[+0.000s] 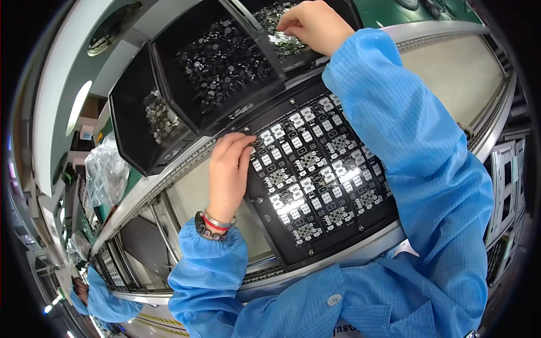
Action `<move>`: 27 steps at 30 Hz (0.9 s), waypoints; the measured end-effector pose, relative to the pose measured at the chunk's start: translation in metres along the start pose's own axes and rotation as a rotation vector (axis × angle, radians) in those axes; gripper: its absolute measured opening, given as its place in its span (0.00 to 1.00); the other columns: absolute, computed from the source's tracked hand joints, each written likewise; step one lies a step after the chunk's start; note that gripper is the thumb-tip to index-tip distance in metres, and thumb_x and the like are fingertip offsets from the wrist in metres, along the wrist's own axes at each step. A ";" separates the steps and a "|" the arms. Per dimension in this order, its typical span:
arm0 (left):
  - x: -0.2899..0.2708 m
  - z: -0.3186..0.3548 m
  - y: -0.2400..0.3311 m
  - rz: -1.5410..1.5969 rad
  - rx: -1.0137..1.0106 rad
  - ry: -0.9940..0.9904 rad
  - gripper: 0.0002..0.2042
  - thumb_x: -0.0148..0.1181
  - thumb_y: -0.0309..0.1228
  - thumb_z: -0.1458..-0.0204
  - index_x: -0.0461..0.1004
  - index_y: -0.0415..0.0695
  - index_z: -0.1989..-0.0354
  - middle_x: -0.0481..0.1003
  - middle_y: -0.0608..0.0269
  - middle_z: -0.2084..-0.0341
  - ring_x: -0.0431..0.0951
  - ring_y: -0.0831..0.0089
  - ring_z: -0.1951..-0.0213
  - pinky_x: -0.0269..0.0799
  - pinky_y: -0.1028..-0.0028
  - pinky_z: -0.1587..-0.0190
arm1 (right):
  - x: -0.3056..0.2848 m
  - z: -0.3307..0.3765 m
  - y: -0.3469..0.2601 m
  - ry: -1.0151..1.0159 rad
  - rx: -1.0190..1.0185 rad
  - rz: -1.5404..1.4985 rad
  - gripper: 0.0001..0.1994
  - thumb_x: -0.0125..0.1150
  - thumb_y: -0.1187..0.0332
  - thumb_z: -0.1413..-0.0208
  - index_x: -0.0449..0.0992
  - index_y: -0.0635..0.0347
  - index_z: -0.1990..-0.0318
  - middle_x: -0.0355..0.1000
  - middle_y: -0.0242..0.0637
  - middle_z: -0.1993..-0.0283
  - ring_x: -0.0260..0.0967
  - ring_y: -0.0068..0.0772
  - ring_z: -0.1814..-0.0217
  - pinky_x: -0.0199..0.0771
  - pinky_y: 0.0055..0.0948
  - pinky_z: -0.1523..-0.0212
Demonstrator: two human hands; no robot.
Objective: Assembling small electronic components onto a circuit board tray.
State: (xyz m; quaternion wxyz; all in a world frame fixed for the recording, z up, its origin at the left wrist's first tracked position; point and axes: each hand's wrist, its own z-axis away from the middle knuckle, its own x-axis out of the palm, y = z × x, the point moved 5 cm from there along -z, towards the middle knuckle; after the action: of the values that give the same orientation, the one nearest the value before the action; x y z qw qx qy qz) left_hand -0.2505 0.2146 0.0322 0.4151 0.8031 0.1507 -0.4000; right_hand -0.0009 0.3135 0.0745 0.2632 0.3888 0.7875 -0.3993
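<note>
A black tray [270,222] lies in front of me, carrying a panel of black circuit boards [324,169] with rows of white and silvery pads. At the panel's far left corner is my left hand [228,172], its thumb and fingertips drawn together against the edge; anything between them is too small to make out. My right hand [320,27] reaches over the right black bin [307,62], which holds shiny small metal parts [276,25]. Its fingers are pinched above the parts, and what they hold, if anything, is hidden.
The middle black bin [169,62] holds many small dark round parts [220,62]. A left bin [127,112] has a few metal parts. Conveyor rails [191,152] run beside the tray. Clear plastic bags [107,172] lie at left; another person's blue sleeve [107,298] shows lower left.
</note>
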 end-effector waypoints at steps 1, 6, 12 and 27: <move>0.000 0.000 0.002 -0.072 0.042 0.006 0.09 0.57 0.18 0.54 0.75 0.37 0.64 0.72 0.56 0.66 0.72 0.59 0.62 0.68 0.69 0.59 | -0.009 0.002 -0.009 0.059 -0.054 0.000 0.06 0.59 0.74 0.56 0.79 0.64 0.70 0.76 0.46 0.72 0.75 0.43 0.67 0.75 0.34 0.63; 0.001 -0.004 0.004 -0.134 0.046 0.023 0.08 0.59 0.18 0.57 0.75 0.37 0.66 0.67 0.57 0.71 0.69 0.60 0.65 0.66 0.68 0.61 | -0.015 0.003 -0.014 0.019 0.044 -0.032 0.06 0.59 0.73 0.57 0.80 0.59 0.70 0.75 0.45 0.70 0.74 0.45 0.64 0.73 0.36 0.60; 0.000 -0.003 0.006 -0.206 0.061 -0.002 0.08 0.59 0.18 0.57 0.76 0.37 0.67 0.68 0.58 0.71 0.69 0.61 0.65 0.66 0.68 0.62 | -0.014 0.003 -0.016 0.039 0.017 -0.032 0.06 0.58 0.74 0.57 0.80 0.60 0.70 0.75 0.46 0.70 0.74 0.45 0.64 0.74 0.36 0.61; 0.005 -0.008 0.015 -0.411 0.287 -0.111 0.12 0.54 0.22 0.60 0.75 0.39 0.63 0.68 0.62 0.70 0.69 0.65 0.65 0.66 0.70 0.64 | -0.040 0.004 -0.012 0.081 -0.007 -0.051 0.07 0.59 0.75 0.58 0.80 0.62 0.70 0.75 0.46 0.70 0.74 0.44 0.64 0.74 0.34 0.60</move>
State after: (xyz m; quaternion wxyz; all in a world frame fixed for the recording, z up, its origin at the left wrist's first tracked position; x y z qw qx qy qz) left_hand -0.2344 0.2115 0.0398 0.2144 0.7830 0.2296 -0.5368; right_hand 0.0119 0.2889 0.1066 0.2221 0.3834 0.8086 -0.3871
